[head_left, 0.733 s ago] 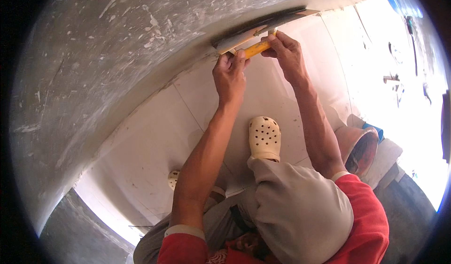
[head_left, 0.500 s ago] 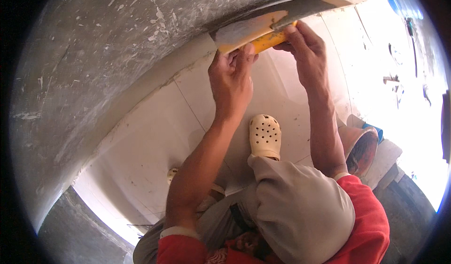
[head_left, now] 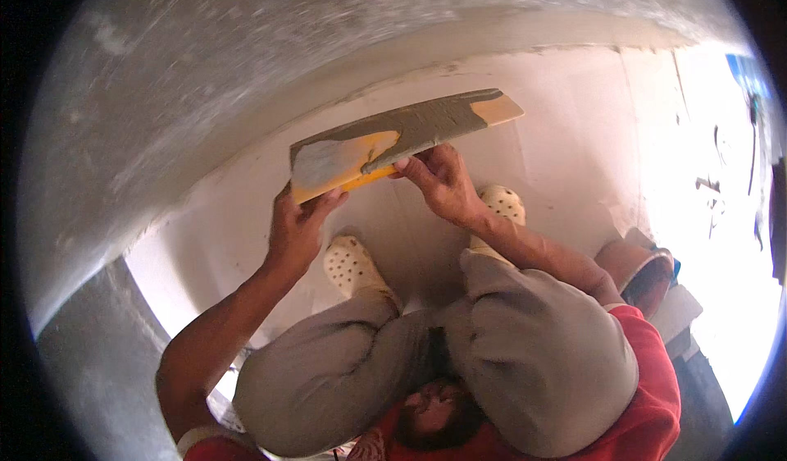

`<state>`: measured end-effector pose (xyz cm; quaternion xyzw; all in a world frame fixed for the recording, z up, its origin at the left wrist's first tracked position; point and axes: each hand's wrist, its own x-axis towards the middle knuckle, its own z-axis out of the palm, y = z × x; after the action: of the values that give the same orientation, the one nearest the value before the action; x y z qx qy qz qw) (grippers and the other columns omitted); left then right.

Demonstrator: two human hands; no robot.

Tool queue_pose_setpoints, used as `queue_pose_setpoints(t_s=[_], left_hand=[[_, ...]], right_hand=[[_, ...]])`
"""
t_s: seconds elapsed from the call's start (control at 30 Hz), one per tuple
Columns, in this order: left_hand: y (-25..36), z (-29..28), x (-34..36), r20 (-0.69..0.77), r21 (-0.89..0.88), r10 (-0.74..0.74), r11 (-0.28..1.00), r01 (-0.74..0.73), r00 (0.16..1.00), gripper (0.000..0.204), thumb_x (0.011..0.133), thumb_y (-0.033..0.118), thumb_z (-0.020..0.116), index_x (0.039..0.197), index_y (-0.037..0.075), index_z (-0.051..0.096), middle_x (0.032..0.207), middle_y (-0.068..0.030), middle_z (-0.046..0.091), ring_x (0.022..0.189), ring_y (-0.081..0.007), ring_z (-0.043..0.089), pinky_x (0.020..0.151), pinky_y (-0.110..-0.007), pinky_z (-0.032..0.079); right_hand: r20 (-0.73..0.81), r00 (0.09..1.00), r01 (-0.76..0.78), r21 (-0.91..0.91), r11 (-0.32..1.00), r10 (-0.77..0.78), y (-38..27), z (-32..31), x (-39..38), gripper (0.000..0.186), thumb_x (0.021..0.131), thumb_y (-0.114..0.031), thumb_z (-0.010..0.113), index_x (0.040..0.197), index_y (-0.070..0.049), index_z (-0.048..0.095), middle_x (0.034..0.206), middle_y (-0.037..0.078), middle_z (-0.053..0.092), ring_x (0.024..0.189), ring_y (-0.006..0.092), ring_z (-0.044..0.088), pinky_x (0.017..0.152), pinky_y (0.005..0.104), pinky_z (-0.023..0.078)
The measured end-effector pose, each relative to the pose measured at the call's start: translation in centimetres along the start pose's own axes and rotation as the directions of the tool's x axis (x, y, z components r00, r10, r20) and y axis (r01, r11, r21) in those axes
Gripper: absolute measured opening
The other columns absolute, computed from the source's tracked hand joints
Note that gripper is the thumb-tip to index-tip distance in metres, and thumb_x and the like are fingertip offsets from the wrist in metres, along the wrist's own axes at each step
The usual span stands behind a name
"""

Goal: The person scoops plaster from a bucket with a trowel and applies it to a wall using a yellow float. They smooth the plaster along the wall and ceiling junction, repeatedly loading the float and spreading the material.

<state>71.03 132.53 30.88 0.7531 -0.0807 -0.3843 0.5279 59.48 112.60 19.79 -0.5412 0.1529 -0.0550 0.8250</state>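
Your long flat float [head_left: 402,133] is out in front of you above the pale floor [head_left: 566,157], its broad face tilted up toward you and apparently apart from the grey wall [head_left: 164,133]. Wet-looking grey paste [head_left: 438,120] covers much of that face, with a yellowish patch bare at the right end and a thinner smear at the left. The likeliest trouble is paste sliding off: tilt the face more steeply and the load could slip toward the near edge, where a small ridge already gathers beside your right thumb. Your left hand [head_left: 297,227] grips the left end, thumb on the near side by the yellow handle [head_left: 369,180], its other fingers largely hidden behind; your right hand [head_left: 443,186] is closed on the near edge around the middle, thumb uppermost, though I cannot tell how firmly either holds. Because the right end sticks out well beyond your right hand, paste sitting over there could make the float dip or twist on that side if your grip loosens. Damp paste reaching your fingertips could also make the hold slick. Anything that drops would probably land on the floor or on your cream clogs [head_left: 351,266], and a smear underfoot could cost you grip while you squat. Farther right, the reddish bucket [head_left: 627,268] stands near your right forearm, so a wide elbow swing might knock it.
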Motion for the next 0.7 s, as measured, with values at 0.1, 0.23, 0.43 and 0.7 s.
queue_pose_setpoints(t_s=[0.1,0.23,0.43,0.7], left_hand=[[-4.9,-0.7,1.9,-0.073,-0.135,-0.023,0.991,0.013,0.997,0.034,0.105,0.018,0.061,0.130,-0.004,0.056,0.126,-0.0142,0.063,0.116,-0.0203,0.064,0.103,-0.038,0.057],[-9.8,0.1,6.3,-0.130,-0.236,-0.003,0.971,-0.028,0.992,0.042,0.104,0.027,0.061,0.132,-0.005,0.054,0.128,-0.0145,0.061,0.118,-0.0222,0.063,0.105,-0.039,0.056],[-11.3,0.6,10.2,-0.121,-0.315,0.016,0.947,-0.054,0.992,0.051,0.105,0.038,0.059,0.129,-0.007,0.055,0.125,-0.0155,0.061,0.116,-0.0220,0.063,0.107,-0.037,0.052],[-11.2,0.3,13.2,-0.078,-0.273,0.030,0.961,-0.051,0.996,0.036,0.105,0.024,0.060,0.124,-0.006,0.056,0.118,-0.0135,0.063,0.105,-0.0208,0.066,0.100,-0.037,0.060]], right_hand=[[-0.021,0.986,-0.165,-0.193,0.967,0.164,4.8,0.1,2.9,0.029,0.103,-0.017,0.064,0.121,0.005,0.060,0.113,0.016,0.070,0.104,0.0212,0.068,0.089,0.0367,0.057],[0.022,0.999,-0.017,-0.386,0.922,0.028,9.6,-2.3,6.9,0.032,0.101,-0.022,0.067,0.117,0.005,0.062,0.108,0.014,0.070,0.098,0.0201,0.068,0.088,0.0361,0.058],[-0.076,0.993,-0.112,-0.354,0.928,0.091,8.9,-3.8,9.3,0.035,0.099,-0.027,0.069,0.111,0.005,0.062,0.099,0.013,0.070,0.090,0.0191,0.069,0.084,0.0354,0.060],[-0.141,0.982,-0.175,-0.447,0.877,0.124,8.1,-4.5,11.4,0.030,0.099,-0.022,0.068,0.105,0.006,0.061,0.094,0.014,0.070,0.081,0.0177,0.069,0.073,0.0316,0.061]])
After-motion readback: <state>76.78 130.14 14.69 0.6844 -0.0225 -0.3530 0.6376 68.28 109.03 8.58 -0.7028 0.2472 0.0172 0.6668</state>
